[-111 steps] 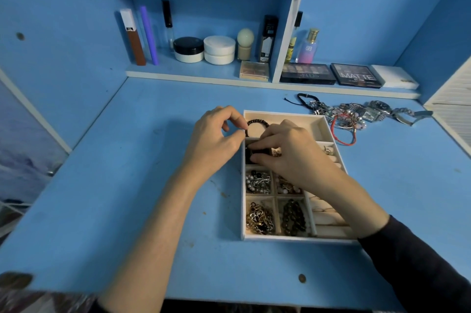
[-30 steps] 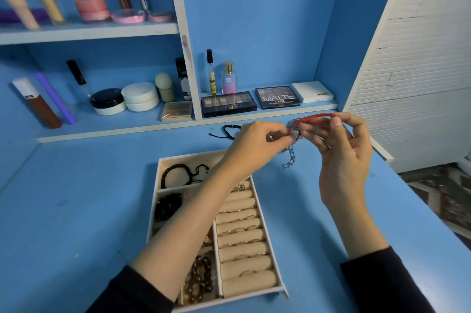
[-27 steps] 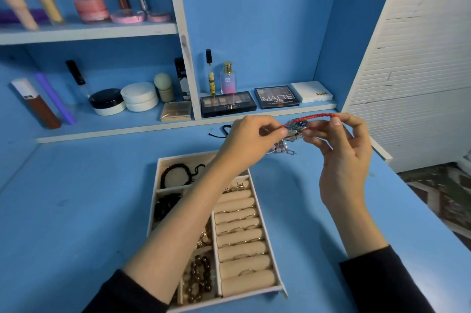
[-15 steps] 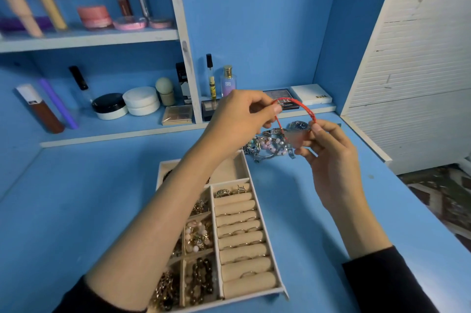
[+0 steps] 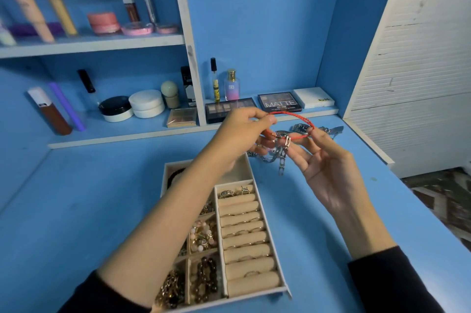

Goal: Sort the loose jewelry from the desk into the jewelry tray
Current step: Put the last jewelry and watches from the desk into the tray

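A red cord bracelet [image 5: 293,115] is lifted above the desk between both hands. My left hand [image 5: 242,131] pinches its left end, and my right hand [image 5: 321,159] pinches the right side near the clasp. A silver chain [image 5: 281,157] hangs tangled from the bracelet. Behind the hands, on the desk, lies a silver watch [image 5: 303,128] with more loose jewelry. The white jewelry tray [image 5: 257,186] sits under my left forearm, holding ring rolls, beads and chains in its compartments.
Eyeshadow palettes [image 5: 279,102], a perfume bottle [image 5: 231,85], cream jars [image 5: 146,103] and tubes stand on the low shelf at the back. A white slatted panel [image 5: 413,70] borders the blue desk [image 5: 76,210] on the right.
Both hands left the tray, picked the red bracelet out of the jewelry pile and raised it. In the last half second the silver chain has come to hang from it.
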Demonstrator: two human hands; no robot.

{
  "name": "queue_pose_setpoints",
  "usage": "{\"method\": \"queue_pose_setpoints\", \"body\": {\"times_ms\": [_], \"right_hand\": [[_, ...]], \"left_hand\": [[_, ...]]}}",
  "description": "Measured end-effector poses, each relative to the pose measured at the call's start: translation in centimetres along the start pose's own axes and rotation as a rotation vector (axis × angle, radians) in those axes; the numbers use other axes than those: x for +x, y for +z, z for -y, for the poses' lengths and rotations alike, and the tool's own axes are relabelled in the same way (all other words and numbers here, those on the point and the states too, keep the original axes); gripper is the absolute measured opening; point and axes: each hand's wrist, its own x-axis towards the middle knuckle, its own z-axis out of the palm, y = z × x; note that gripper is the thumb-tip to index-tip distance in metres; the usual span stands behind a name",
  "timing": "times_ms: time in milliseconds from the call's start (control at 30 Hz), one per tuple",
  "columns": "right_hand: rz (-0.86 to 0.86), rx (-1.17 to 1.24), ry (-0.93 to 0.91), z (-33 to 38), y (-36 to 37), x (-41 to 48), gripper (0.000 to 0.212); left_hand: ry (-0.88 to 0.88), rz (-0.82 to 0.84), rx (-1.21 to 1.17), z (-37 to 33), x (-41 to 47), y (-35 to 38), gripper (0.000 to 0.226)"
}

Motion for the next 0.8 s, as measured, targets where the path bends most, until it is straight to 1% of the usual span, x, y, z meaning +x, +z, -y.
{"method": "queue_pose_setpoints", "body": {"times_ms": [133, 200, 233, 300, 367, 400, 467, 533, 600, 667, 800], "right_hand": [[0.010, 0.054, -0.001, -0.1, -0.4, 0.3, 0.011], [0.004, 0.056, -0.009, -0.2, -0.6, 0.5, 0.011], [0.000, 0.057, -0.012, -0.2, -0.6, 0.5, 0.011], [-0.012, 0.053, -0.025, -0.2, -0.6, 0.5, 0.012], [-0.031, 0.035, -0.054, -0.2, -0.5, 0.4, 0.012], [-0.043, 0.011, -0.077, -0.1, -0.4, 0.4, 0.013], [-0.074, -0.074, -0.137, -0.1, -0.3, 0.2, 0.015], [-0.114, -0.225, -0.226, -0.3, -0.1, 0.1, 0.014], [-0.131, -0.425, -0.360, -0.5, 0.0, -0.2, 0.012], [-0.107, -0.569, -0.481, -0.8, 0.1, -0.5, 0.011], [-0.055, -0.735, -0.594, -1.2, 0.6, -1.0, 0.007]], "left_hand": [[-0.129, 0.003, -0.181, 1.7, -0.7, 0.5, 0.018], [-0.170, 0.030, -0.228, 2.2, -1.3, 0.6, 0.014], [-0.183, 0.061, -0.214, 2.4, -1.6, 0.7, 0.013], [-0.179, 0.116, -0.113, 2.7, -1.9, 0.9, 0.015], [-0.143, 0.143, -0.004, 2.9, -2.2, 1.1, 0.007], [-0.120, 0.143, 0.038, 3.0, -2.2, 1.1, 0.006], [-0.075, 0.108, 0.131, 2.9, -2.1, 0.9, 0.010], [-0.036, 0.060, 0.188, 2.6, -1.9, 0.6, 0.009], [-0.009, 0.036, 0.159, 2.0, -1.7, 0.3, 0.006], [-0.003, 0.050, 0.126, 1.3, -1.5, 0.3, 0.005], [-0.014, 0.056, 0.139, 1.3, -1.0, 1.3, 0.004]]}}
